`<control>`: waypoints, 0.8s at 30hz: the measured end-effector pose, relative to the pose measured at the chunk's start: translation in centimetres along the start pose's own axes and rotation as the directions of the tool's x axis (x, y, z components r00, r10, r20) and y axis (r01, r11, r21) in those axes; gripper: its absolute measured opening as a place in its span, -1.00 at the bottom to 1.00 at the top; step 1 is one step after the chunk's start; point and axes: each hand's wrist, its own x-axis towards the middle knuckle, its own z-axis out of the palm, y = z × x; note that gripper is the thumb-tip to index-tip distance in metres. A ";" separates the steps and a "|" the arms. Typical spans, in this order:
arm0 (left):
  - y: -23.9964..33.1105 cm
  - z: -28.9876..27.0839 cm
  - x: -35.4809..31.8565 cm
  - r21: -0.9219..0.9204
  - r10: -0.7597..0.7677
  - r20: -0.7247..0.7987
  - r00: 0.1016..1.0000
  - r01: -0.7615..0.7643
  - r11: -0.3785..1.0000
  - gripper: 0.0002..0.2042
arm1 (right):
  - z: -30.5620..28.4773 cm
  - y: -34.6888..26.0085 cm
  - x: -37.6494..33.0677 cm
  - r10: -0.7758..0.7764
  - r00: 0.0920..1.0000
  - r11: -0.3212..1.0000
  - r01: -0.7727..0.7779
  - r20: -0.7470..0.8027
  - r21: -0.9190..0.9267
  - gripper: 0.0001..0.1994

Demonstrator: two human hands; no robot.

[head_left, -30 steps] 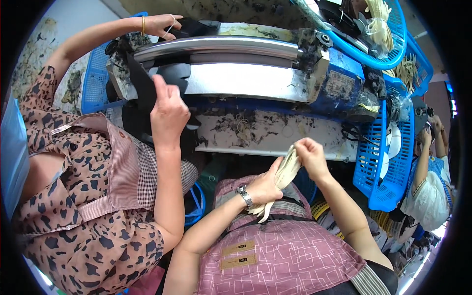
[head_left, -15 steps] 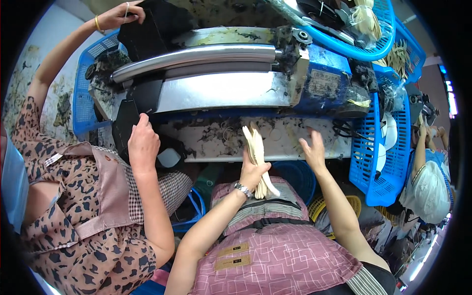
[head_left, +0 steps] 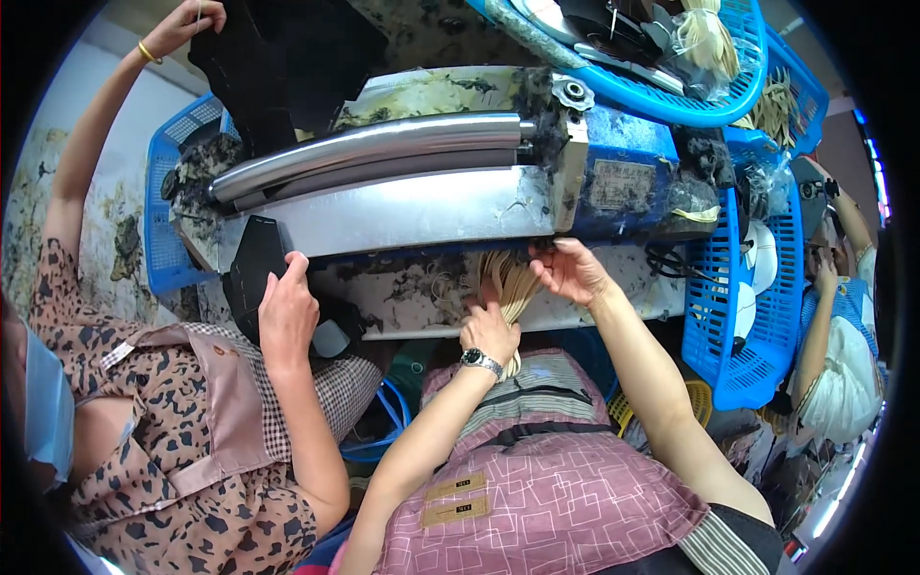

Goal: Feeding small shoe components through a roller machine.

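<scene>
1. Right at the front of the big blue machine (head_left: 628,163), the person in the pink patterned apron has both hands on a bundle of pale tan strips (head_left: 508,283), which sits on the stained ledge (head_left: 412,297) just under the metal plate.
2. The left hand (head_left: 491,331), with a wristwatch, is clenched around the lower end of the bundle, about 6 o'clock from it.
3. The right hand (head_left: 572,271) is at roughly 3 o'clock of the bundle, fingers (head_left: 542,257) spread and loose, pressing the top of the strips up against the machine's slot. It's not really gripping anything.
4. At 9 o'clock, a co-worker in a leopard print top has a hand (head_left: 286,311) on a black piece (head_left: 254,268) held against the plate.
5. That co-worker's other hand (head_left: 187,19) is up at 11 o'clock on more black material.
6. Blue baskets (head_left: 757,316) hang at 3 o'clock, well apart from the bundle.
</scene>
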 end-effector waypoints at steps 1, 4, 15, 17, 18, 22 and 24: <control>0.3 0.1 0.0 -0.004 0.000 0.017 1.000 0.000 1.000 -0.49 | 0.2 0.2 0.1 -0.040 0.999 0.999 0.040 -0.025 -0.009 -0.65; 0.9 0.4 0.1 0.042 0.036 -0.010 0.999 -0.036 0.998 -0.59 | 1.4 1.3 0.2 -0.087 0.940 0.943 -0.029 -0.331 -0.330 -0.80; 2.3 -0.5 1.5 0.307 0.224 0.455 0.862 -0.388 0.869 -0.62 | 2.1 1.2 -0.5 0.034 0.989 0.996 -0.045 -0.143 -0.075 -0.71; 2.6 -0.3 1.7 0.393 0.382 0.502 0.776 -0.598 0.699 -0.61 | 2.9 1.4 -0.2 0.005 0.987 1.000 -0.007 -0.159 -0.013 -0.80; 2.8 0.1 2.0 0.491 0.215 0.552 0.806 -0.522 0.698 -0.57 | 3.1 1.8 -0.7 -0.099 0.968 0.992 0.077 -0.229 -0.104 -0.81; 0.1 2.3 3.9 0.551 0.307 0.399 0.864 -0.493 0.673 -0.48 | 1.5 5.6 -2.2 -0.290 0.935 0.883 0.179 -0.205 -0.435 -0.87; -1.7 3.7 5.3 0.500 0.622 0.303 0.722 -0.676 0.541 -0.51 | -0.9 9.5 -4.0 -0.381 0.879 0.884 0.255 -0.287 -0.392 -0.82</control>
